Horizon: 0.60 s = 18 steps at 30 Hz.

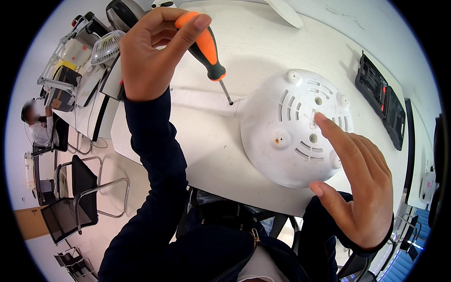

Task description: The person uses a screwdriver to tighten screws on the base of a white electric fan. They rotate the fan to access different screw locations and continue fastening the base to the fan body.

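My left hand (pixel 152 61) grips an orange and black screwdriver (pixel 206 52) by the top of its handle. The shaft slants down, and its tip meets a small dark screw hole in the neck of a white round plastic appliance (pixel 263 117). Slotted vents, round feet and recessed holes show on the appliance's upturned face, and its long neck points left. Over the right part of that face, my right hand (pixel 359 183) is open, thumb and fingers apart. Its fingertips are at the rim and near a small label; whether they touch cannot be told.
An open black tool case (pixel 380 96) lies at the table's right edge. Beyond my left arm are a white wire-caged fan head (pixel 107 47) and a cluttered side desk. Black mesh chairs (pixel 84 192) stand on the floor at left. Farther left sits another person (pixel 41 127).
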Each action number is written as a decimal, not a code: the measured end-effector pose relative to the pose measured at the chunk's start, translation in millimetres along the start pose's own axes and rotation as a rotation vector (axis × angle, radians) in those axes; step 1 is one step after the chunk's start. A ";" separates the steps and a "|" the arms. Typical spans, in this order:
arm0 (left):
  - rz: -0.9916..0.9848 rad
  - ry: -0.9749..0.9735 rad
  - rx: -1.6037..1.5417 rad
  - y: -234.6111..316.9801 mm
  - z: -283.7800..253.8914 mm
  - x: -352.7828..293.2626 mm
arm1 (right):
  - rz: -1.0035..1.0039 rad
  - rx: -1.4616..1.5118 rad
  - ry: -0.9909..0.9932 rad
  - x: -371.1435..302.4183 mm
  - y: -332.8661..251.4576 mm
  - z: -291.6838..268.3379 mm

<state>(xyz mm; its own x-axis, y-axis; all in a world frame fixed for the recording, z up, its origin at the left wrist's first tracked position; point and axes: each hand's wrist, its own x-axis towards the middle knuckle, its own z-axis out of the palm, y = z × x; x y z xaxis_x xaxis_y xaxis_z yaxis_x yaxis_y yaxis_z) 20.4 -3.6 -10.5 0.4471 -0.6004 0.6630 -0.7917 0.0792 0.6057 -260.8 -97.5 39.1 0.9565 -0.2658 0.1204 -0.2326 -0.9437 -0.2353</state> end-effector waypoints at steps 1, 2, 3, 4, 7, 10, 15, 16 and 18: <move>-0.004 -0.005 0.000 -0.1 0.5 0.2 | 0.000 -0.002 0.000 -0.1 -0.1 -0.4; -0.007 -0.010 0.014 0.1 0.9 0.6 | 0.000 -0.001 0.000 -0.1 -0.2 -0.8; -0.010 -0.015 0.030 0.1 1.3 0.6 | 0.000 0.001 0.000 -0.1 -0.4 -0.9; -0.014 -0.021 0.045 0.0 1.7 0.6 | -0.001 0.005 0.002 0.2 -0.5 -0.8; 0.014 -0.009 0.032 -2.5 2.3 0.8 | 0.002 0.020 0.011 -0.5 0.0 -0.2; 0.011 0.066 -0.014 -6.8 1.4 0.6 | 0.006 0.024 0.016 -1.3 0.3 0.1; -0.027 0.081 -0.026 -5.8 -1.0 0.7 | 0.004 0.009 0.016 -0.8 -0.1 -0.5; -0.004 0.089 -0.006 -7.3 -1.6 0.6 | 0.007 0.008 0.014 -0.9 -0.1 0.0; 0.018 0.086 0.008 -8.7 -2.8 0.6 | 0.009 0.004 0.011 -0.9 -0.1 0.1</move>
<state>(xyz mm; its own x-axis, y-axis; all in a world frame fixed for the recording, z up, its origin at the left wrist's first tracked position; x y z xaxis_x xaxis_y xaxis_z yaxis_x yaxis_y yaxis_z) 28.7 -2.5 -14.2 0.4668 -0.5282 0.7093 -0.8032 0.0824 0.5899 -261.5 -97.2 38.9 0.9522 -0.2770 0.1290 -0.2409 -0.9403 -0.2405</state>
